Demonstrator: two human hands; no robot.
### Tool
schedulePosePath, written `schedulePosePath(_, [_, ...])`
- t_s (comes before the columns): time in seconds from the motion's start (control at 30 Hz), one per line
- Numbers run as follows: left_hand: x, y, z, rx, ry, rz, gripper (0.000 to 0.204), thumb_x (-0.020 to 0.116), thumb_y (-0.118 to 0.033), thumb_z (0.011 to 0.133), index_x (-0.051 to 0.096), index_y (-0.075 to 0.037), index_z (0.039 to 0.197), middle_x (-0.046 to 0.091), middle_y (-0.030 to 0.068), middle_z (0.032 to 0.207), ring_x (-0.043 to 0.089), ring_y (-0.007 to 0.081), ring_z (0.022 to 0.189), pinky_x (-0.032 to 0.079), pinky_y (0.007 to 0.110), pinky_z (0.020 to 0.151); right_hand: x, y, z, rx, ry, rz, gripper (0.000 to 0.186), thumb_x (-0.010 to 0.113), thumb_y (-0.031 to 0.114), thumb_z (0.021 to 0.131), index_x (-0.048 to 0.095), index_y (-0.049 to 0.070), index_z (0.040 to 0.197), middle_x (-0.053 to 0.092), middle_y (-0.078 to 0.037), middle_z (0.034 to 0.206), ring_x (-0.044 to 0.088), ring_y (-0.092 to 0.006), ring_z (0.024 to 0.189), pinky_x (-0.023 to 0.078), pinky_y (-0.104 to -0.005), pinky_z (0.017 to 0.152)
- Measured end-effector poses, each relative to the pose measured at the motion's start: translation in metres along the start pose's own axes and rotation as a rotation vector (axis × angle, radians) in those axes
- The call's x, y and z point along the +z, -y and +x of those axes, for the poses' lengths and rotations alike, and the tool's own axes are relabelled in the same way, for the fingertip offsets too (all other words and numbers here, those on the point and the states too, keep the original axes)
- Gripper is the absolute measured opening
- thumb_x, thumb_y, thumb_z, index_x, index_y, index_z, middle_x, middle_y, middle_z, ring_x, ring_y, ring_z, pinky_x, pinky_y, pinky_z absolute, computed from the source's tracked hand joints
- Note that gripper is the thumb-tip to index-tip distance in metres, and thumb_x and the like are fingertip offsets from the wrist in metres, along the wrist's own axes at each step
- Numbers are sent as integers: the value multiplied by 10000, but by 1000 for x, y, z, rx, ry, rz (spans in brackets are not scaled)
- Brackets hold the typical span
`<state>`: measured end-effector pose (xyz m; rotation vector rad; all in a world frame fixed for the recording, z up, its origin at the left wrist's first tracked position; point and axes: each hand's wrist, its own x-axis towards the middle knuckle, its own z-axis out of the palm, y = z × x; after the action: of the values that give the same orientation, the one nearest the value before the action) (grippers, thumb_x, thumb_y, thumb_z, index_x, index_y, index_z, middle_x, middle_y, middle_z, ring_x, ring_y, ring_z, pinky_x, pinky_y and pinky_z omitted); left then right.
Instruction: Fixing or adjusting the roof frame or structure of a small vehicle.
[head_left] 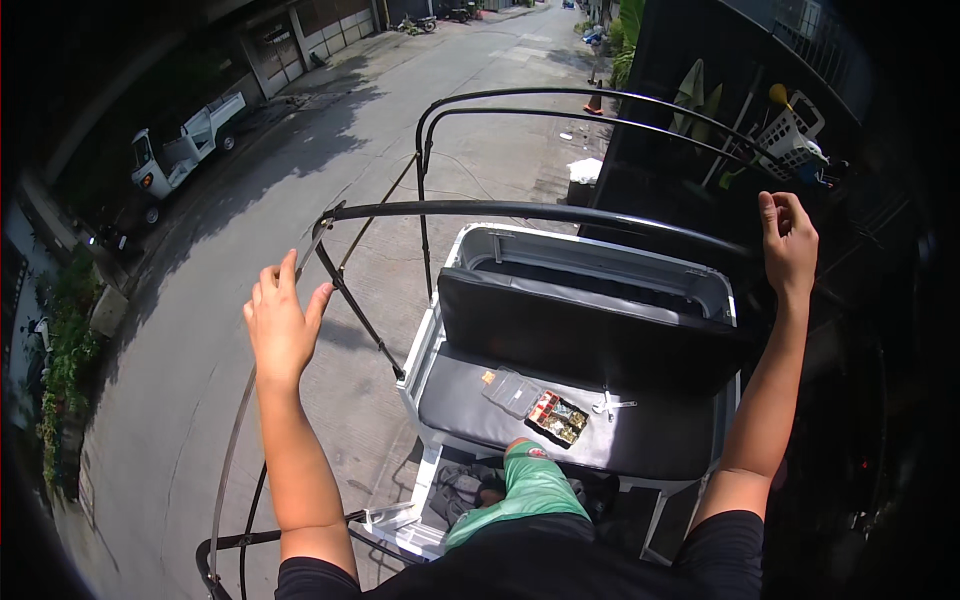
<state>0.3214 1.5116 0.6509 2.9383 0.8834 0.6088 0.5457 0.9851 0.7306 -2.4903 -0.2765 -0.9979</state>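
Note:
My left hand (283,318) is raised on the left with its fingers up and thumb apart, holding nothing I can see. It is nearest to a thin curved strip (240,420) and the corner of a black tubular roof frame (530,211). On the right, my right hand (790,248) is up near that frame's right end, fingers bent and thumb apart, with nothing visible between them. Below, a black padded bench seat (450,400) carries an open parts box (558,418) of small metal pieces, its clear lid (514,392) folded back. Silver wrenches (612,404) lie beside it.
The bench sits in a white vehicle body (425,345), with a second black hoop (520,112) behind. A small white truck (190,145) is parked across the road (290,190). A white plastic basket (790,140) hangs at the right; an orange cone (594,100) stands farther back.

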Motion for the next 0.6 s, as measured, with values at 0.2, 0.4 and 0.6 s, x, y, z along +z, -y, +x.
schedulePosePath(0.2, [2,-117,34,526,-303,-478,461,655,-419,936,648,-62,1227,660,126,1151,617,320,1096,431,435,977,-5,13,5,217,161,-72,584,528,561,984,672,-4,957,655,-150,752,607,-236,678,476,-352,680])
schedulePosePath(0.4, [17,-267,73,391,81,-713,590,589,-569,934,710,-9,1074,701,181,982,669,330,934,507,397,838,-20,2,0,155,353,60,545,531,561,968,711,46,965,718,-153,875,699,-311,854,523,-398,768])
schedulePosePath(0.6, [42,-265,95,316,312,-783,734,539,-678,918,715,7,1116,716,118,952,643,194,901,489,332,846,-73,-93,6,-28,317,-39,576,482,575,986,714,50,935,703,-137,842,684,-325,852,531,-421,794])
